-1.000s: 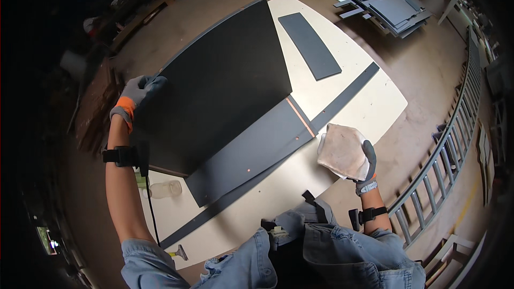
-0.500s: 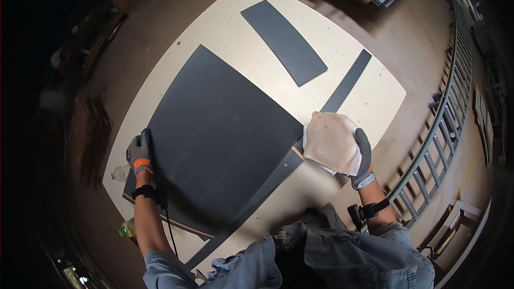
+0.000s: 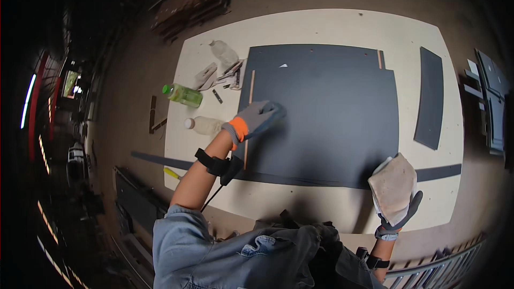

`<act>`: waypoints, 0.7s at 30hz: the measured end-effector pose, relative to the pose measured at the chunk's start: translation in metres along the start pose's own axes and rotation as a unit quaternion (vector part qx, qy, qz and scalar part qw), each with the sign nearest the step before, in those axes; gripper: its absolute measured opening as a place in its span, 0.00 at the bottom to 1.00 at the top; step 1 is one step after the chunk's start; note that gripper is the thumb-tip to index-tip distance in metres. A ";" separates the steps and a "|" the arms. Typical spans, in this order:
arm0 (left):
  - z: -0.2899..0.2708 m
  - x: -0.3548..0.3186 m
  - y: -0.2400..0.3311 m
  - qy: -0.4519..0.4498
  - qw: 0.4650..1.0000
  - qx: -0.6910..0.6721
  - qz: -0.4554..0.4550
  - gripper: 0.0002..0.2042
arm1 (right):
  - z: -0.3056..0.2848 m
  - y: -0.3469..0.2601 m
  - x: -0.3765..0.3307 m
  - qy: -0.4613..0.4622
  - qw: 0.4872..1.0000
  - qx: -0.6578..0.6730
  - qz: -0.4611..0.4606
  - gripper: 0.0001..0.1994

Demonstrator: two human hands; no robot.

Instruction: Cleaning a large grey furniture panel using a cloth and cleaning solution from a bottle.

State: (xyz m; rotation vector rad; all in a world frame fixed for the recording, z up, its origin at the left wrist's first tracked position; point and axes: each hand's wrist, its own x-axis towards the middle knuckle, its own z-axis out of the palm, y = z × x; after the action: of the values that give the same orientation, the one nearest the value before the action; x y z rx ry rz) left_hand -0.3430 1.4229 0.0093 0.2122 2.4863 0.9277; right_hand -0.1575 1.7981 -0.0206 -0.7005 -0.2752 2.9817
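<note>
A large dark grey panel (image 3: 326, 112) lies flat on a pale wooden table (image 3: 321, 27), on top of another dark panel. My left hand (image 3: 257, 119), in a grey and orange glove, rests flat with spread fingers on the panel's left part. My right hand (image 3: 399, 206), in a dark glove, grips a beige cloth (image 3: 393, 187) at the panel's near right corner. A long thin dark strip (image 3: 439, 172) runs under the panel along the table's near side.
A narrow dark board (image 3: 431, 96) lies at the table's right. A green bottle (image 3: 183, 95), a clear bottle (image 3: 203, 124), a crumpled plastic bottle (image 3: 224, 52) and rags sit at the left. More dark panels (image 3: 492, 101) lie on the floor at the right. Wood is stacked at top left (image 3: 193, 0).
The big panel, held tilted up by my left hand a second ago, now lies flat. My left hand moved from its edge onto its surface. The view turned.
</note>
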 end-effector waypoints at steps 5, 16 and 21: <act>0.067 -0.181 -0.084 -0.161 0.946 -0.183 -0.213 0.25 | 0.013 0.056 0.012 -0.134 0.968 -0.109 0.180 0.40; 0.019 -0.138 -0.233 0.380 0.875 -0.145 -0.262 0.55 | 0.065 0.170 -0.044 -0.094 0.935 -0.278 0.197 0.38; 0.006 -0.079 -0.268 0.453 0.828 -0.265 -0.196 0.59 | 0.058 0.185 -0.105 -0.072 0.943 -0.307 0.104 0.35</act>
State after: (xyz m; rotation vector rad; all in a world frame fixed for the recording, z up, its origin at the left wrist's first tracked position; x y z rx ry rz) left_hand -0.2653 1.1988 -0.1389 -1.1288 2.6880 1.7448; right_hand -0.0942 1.5963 0.0414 -0.5709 -1.2508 3.1472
